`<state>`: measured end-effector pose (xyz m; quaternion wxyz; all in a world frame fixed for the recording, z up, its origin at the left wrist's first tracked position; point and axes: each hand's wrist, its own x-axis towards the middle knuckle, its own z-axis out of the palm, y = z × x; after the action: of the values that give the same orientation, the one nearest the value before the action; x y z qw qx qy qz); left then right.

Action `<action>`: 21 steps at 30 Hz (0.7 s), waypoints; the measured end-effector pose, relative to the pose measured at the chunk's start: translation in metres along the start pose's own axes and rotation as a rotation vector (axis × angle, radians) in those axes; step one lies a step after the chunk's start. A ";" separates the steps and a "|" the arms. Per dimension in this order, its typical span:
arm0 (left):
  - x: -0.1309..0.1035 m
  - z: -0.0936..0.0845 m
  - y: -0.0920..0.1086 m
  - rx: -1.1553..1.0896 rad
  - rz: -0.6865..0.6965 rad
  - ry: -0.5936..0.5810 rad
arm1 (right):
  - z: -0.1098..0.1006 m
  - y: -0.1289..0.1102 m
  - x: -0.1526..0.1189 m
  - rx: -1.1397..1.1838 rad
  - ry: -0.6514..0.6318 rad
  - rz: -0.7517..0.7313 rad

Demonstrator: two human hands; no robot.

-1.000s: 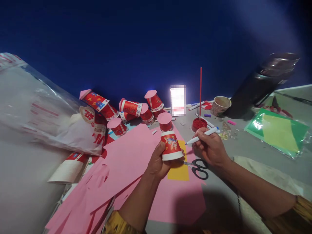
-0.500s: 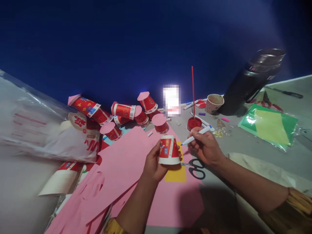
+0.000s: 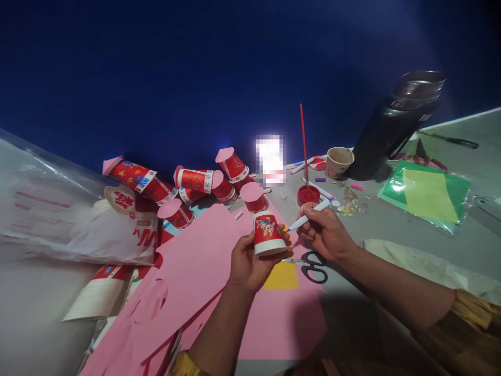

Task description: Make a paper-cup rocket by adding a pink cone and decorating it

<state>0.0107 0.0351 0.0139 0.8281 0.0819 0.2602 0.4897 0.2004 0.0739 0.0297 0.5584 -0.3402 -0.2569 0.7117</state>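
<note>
Wrapped around a red and white paper cup (image 3: 270,233), my left hand (image 3: 248,261) holds it upside down, its wide rim facing down. My right hand (image 3: 326,230) grips a white marker pen (image 3: 309,216) with a blue tip, which points at the cup's right side; I cannot tell whether it touches. Scissors with black handles (image 3: 313,267) lie beneath and between the hands, across pink paper and a yellow paper piece (image 3: 282,277). Just behind the held cup stands another cup topped with a pink paper disc (image 3: 252,192).
Several red cups with pink discs (image 3: 233,164) are piled at the back left. Pink sheets (image 3: 195,250) spread leftward beside a plastic bag (image 3: 70,209). A red pot (image 3: 308,196) with a stick, a patterned cup (image 3: 339,163), a dark flask (image 3: 391,130) and a green packet (image 3: 425,196) stand or lie rightward.
The held cup has turned in my left hand, so a different printed figure faces me. My right hand keeps the marker near it. The view has shifted slightly.
</note>
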 end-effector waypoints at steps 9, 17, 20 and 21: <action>0.001 -0.002 -0.001 0.038 -0.028 0.086 | 0.004 -0.003 -0.006 -0.073 0.027 -0.062; 0.000 -0.002 -0.002 0.056 0.036 0.072 | 0.006 -0.004 -0.008 -0.135 0.004 -0.095; 0.002 -0.003 -0.002 0.057 0.016 0.107 | 0.003 -0.002 -0.010 -0.190 -0.016 -0.131; 0.003 -0.003 -0.002 0.061 0.020 0.116 | 0.002 -0.002 -0.012 -0.228 -0.024 -0.149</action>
<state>0.0118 0.0360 0.0094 0.8038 0.0810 0.3218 0.4938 0.2018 0.0628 0.0351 0.5641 -0.3729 -0.3675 0.6384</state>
